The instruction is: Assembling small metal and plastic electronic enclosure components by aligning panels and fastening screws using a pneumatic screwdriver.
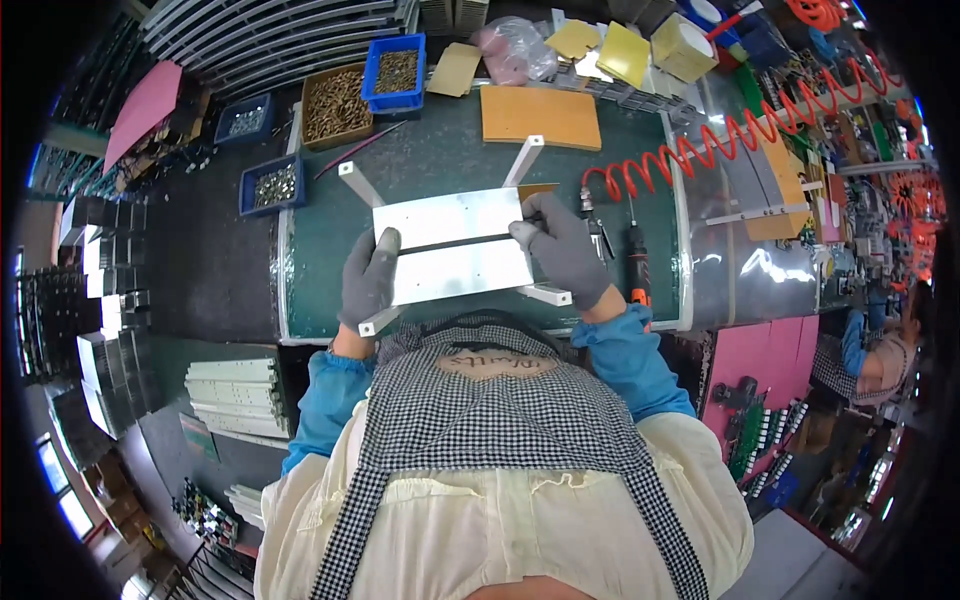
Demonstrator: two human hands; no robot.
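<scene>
Frame of silvery metal (455, 222), with two flat panels and four pale legs, is over the green flat table (430, 160); grey-gloved left hand (370, 274) and grey-gloved right hand (565, 246) hold its opposite edges. If one grip loosens, the smooth frame could perhaps slip and tilt.
</scene>
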